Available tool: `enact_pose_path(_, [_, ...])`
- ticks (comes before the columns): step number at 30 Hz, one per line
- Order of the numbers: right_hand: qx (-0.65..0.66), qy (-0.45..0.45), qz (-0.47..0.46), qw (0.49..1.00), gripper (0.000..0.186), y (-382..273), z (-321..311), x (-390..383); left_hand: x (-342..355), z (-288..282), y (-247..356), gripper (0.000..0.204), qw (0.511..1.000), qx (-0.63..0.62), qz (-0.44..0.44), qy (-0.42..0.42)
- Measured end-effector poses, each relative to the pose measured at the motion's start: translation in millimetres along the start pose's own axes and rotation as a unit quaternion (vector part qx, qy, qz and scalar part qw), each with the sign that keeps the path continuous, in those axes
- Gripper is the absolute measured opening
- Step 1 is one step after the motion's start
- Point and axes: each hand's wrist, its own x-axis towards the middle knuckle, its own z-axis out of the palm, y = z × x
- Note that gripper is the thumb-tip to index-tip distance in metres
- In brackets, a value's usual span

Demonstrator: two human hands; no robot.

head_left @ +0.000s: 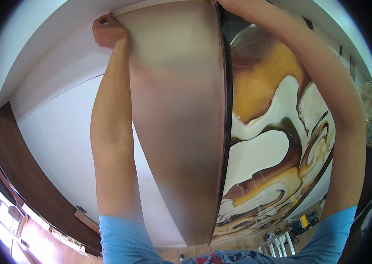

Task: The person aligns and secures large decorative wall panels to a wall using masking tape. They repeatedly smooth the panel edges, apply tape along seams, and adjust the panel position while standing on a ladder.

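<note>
A long beige sheet [177, 97] that looks like wallpaper hangs down the white wall [58, 105], its left edge slanting away lower down. At its upper left corner my left hand [108, 31] is raised, fingers curled closed at the sheet's edge. My right arm reaches up across the right side. Only a bit of my right hand [226, 2] shows at the top edge of the picture, near the sheet's upper right corner; its fingers are hidden. Beside the sheet, past a dark trim strip [226, 110], is a glossy panel [260, 149] with a white, amber and brown swirl pattern.
Dark brown wood trim [32, 158] borders the wall at left. Overhead runs a white ceiling ledge [41, 35]. Far below lie a wooden floor [45, 235], a metal ladder [279, 246] and a yellow-and-black tool [304, 221]. A glass lamp [370, 110] is at far right.
</note>
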Motion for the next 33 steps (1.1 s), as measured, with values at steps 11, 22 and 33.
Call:
enact_pose_path(11, [0.011,0.02,-0.007,1.0,0.036,0.4,-5.3,-4.3,2.1,3.8,-0.7,0.016,0.999,0.02,0.022,0.013])
enact_pose_path(22, [0.003,-0.005,-0.003,1.0,0.035,-2.8,-13.5,-7.8,3.6,7.3,-4.4,0.015,1.0,0.018,0.012,-0.005])
enact_pose_path(33, [-0.004,-0.024,0.012,1.0,0.038,-3.8,-18.6,-4.9,3.9,6.1,-4.7,0.015,0.999,0.016,0.021,-0.019])
